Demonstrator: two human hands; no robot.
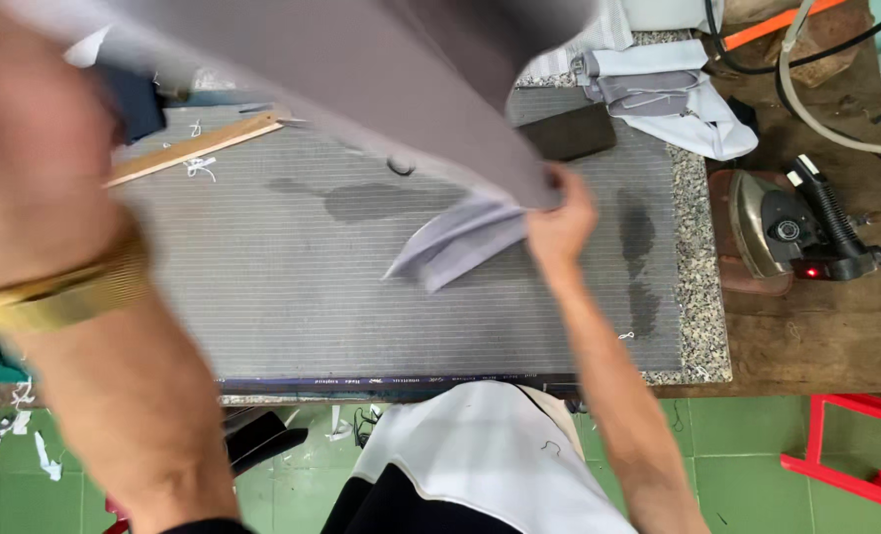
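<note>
1. The grey garment [391, 69] hangs lifted over the upper middle of the view, from about 11 o'clock down toward the centre, above the padded ironing surface [292, 297]. A small dark button shows on it, and a paler lining or facing folds out below its lower edge.
2. The right hand [559, 222] sits just right of centre, its fingers closed on the garment's lower corner at the seam edge.
3. The left hand [25, 129] is very near the camera at 9 to 10 o'clock, blurred; it seems to hold the garment's upper part, but whether its fingers are closed cannot be told. A gold bracelet [64, 297] circles that wrist.
4. The striped grey ironing surface covers a speckled stone tabletop [702, 297]; two darker damp-looking patches mark it, one under the garment, one at 3 o'clock.
5. A wooden ruler [198, 148] lies slanted at 10 o'clock on the pad, thread scraps beside it.
6. A folded pale cloth piece [668, 94] rests at 1 o'clock.
7. An iron [772, 232] stands at 3 o'clock on the wooden bench, a red light glowing, well apart from the hands.
8. A red stool [861, 450] stands at 4 o'clock on the green tiled floor.
</note>
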